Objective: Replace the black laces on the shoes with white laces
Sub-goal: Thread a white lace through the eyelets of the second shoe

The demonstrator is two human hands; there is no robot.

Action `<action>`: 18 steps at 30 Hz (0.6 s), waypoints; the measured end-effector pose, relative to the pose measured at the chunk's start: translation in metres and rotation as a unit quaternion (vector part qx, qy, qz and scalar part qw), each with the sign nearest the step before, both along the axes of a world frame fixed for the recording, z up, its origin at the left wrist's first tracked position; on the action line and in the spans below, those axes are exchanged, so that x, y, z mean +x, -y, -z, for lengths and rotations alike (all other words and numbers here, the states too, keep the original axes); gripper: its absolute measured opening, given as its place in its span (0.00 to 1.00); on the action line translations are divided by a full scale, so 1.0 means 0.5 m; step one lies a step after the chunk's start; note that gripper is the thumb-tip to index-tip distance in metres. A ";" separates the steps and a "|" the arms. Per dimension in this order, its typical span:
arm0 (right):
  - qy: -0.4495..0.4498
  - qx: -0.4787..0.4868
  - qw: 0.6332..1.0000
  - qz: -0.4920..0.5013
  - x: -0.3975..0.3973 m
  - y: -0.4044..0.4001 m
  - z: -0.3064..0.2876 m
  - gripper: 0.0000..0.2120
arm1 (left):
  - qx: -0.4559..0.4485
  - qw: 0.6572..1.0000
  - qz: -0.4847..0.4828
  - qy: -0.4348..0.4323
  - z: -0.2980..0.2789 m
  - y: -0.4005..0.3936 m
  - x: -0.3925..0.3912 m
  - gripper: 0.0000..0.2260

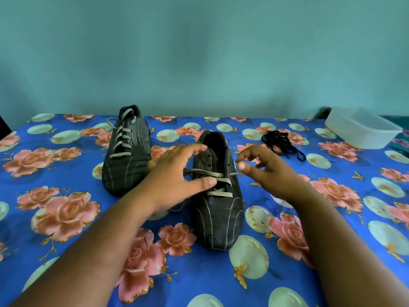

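Note:
Two black shoes stand on a blue flowered cloth. The far left shoe (127, 151) is fully threaded with a white lace (124, 134). The nearer shoe (218, 220) has a white lace (219, 181) through its lower eyelets only. My left hand (177, 173) hovers over this shoe's left side with its fingers spread. Its thumb rests on the crossed lace and its index fingertip touches a loose lace strand near the shoe's opening. My right hand (265, 169) is at the shoe's right side with loosely curled fingers. The lace end lies just under its thumb, not visibly pinched.
A tangle of black laces (280, 141) lies on the cloth to the right of the shoes. A white plastic tub (360, 131) stands at the far right corner. The table (66, 273) backs onto a teal wall.

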State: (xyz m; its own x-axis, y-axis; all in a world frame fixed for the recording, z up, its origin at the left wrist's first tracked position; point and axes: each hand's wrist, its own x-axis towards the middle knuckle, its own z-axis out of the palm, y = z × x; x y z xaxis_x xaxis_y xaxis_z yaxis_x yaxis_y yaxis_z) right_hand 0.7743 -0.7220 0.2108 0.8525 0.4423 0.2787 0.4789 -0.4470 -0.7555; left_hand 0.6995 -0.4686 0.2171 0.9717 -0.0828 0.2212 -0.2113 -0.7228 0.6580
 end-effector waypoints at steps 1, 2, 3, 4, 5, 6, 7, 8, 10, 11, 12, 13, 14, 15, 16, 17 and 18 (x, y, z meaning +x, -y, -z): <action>0.014 -0.021 0.999 -0.023 -0.004 -0.004 0.001 0.10 | 0.022 0.999 0.007 -0.025 -0.004 -0.006 -0.002 0.41; 0.026 -0.033 0.998 -0.039 -0.006 -0.006 0.003 0.10 | 0.039 0.998 0.016 -0.042 -0.004 -0.007 -0.002 0.44; 0.033 -0.040 0.997 -0.049 -0.004 -0.007 0.005 0.09 | 0.048 0.997 0.025 -0.049 -0.005 -0.004 -0.004 0.47; 0.030 -0.042 0.997 -0.052 -0.001 -0.006 0.006 0.08 | 0.047 0.997 0.032 -0.049 -0.004 0.001 -0.006 0.48; 0.022 -0.042 0.998 -0.052 0.002 -0.004 0.007 0.07 | 0.042 0.998 0.035 -0.044 -0.002 0.006 -0.007 0.48; 0.009 -0.037 0.998 -0.052 0.004 0.000 0.006 0.04 | 0.038 0.998 0.034 -0.039 -0.001 0.008 -0.007 0.47; -0.010 -0.024 0.998 -0.053 0.004 0.002 0.004 0.03 | 0.038 0.998 0.030 -0.037 0.001 0.008 -0.007 0.47; -0.031 -0.007 0.998 -0.051 0.004 0.004 0.003 0.03 | 0.040 0.998 0.026 -0.040 0.002 0.006 -0.006 0.47; -0.043 0.009 0.999 -0.032 0.009 0.008 0.005 0.04 | 0.042 0.997 0.020 -0.054 0.000 0.004 -0.007 0.48; -0.028 0.005 0.999 -0.014 0.014 0.009 0.007 0.04 | 0.039 0.997 0.021 -0.059 -0.002 0.004 -0.008 0.48; -0.008 0.003 1.000 0.010 0.021 0.012 0.011 0.05 | 0.036 0.997 0.023 -0.061 -0.004 0.006 -0.009 0.48; 0.012 0.005 0.999 0.044 0.030 0.014 0.015 0.05 | 0.033 0.997 0.028 -0.063 -0.006 0.008 -0.010 0.48; 0.027 0.011 0.996 0.089 0.038 0.018 0.018 0.05 | 0.030 0.997 0.031 -0.064 -0.007 0.010 -0.011 0.48; 0.035 0.020 0.989 0.140 0.043 0.023 0.020 0.06 | 0.027 0.997 0.032 -0.066 -0.007 0.010 -0.011 0.48; 0.037 0.029 0.980 0.191 0.048 0.030 0.020 0.07 | 0.025 0.997 0.033 -0.069 -0.005 0.010 -0.010 0.48; 0.037 0.034 0.971 0.235 0.052 0.037 0.020 0.07 | 0.024 0.997 0.033 -0.073 -0.003 0.009 -0.009 0.48; 0.038 0.033 0.963 0.264 0.056 0.042 0.022 0.07 | 0.025 0.996 0.031 -0.077 -0.002 0.008 -0.009 0.47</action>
